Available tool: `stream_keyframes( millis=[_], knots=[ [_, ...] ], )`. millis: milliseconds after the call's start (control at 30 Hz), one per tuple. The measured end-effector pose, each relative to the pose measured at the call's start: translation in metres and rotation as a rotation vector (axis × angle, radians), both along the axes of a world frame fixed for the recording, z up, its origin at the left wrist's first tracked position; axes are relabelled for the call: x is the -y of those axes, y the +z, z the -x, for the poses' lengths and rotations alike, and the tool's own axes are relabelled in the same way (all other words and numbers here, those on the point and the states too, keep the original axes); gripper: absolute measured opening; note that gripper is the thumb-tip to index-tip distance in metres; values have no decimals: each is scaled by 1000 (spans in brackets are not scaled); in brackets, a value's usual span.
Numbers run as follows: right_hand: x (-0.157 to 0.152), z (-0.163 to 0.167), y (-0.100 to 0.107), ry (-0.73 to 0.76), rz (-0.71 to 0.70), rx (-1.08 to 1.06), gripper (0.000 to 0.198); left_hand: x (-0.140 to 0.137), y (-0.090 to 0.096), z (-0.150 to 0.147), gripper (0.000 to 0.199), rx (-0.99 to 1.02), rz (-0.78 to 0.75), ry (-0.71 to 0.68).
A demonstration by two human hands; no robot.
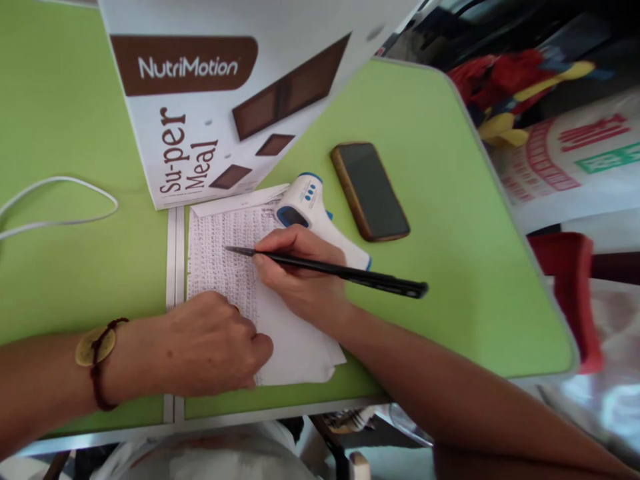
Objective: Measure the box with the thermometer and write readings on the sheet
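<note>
A black pen [345, 272] is in my right hand [305, 270], pinched near its tip between thumb and fingers. The pen's point is over a sheet of paper [295, 353] covered partly with rows of small handwriting; whether the tip touches is too fine to tell. My left hand [215, 343] lies curled in a fist on the lower left of the sheet, knuckles up, nothing seen in it. A white and blue infrared thermometer [327, 233] rests at the paper's upper right corner, partly behind my right hand.
A large white NutriMotion box [200, 133] stands behind the paper. A smartphone [373, 190] in a brown case lies to the right. At left, a white cable [75, 180] loops on the green table [475, 280]. Beyond the right edge are a red stool [575, 293] and a printed sack [575, 160].
</note>
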State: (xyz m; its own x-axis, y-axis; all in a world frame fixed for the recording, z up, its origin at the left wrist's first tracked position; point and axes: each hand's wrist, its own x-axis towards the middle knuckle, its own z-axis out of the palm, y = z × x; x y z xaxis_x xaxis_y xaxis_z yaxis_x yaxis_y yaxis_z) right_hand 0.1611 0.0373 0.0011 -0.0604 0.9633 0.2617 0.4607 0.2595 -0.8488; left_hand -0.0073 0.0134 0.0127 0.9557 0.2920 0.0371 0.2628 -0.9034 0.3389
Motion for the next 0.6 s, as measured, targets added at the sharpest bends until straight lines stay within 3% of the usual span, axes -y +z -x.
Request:
stream_keyframes(
  millis=[600],
  knots=[
    [-1,-1,-5,60,-28,15,5,-1,0,0,40,-16,5,29]
  ],
)
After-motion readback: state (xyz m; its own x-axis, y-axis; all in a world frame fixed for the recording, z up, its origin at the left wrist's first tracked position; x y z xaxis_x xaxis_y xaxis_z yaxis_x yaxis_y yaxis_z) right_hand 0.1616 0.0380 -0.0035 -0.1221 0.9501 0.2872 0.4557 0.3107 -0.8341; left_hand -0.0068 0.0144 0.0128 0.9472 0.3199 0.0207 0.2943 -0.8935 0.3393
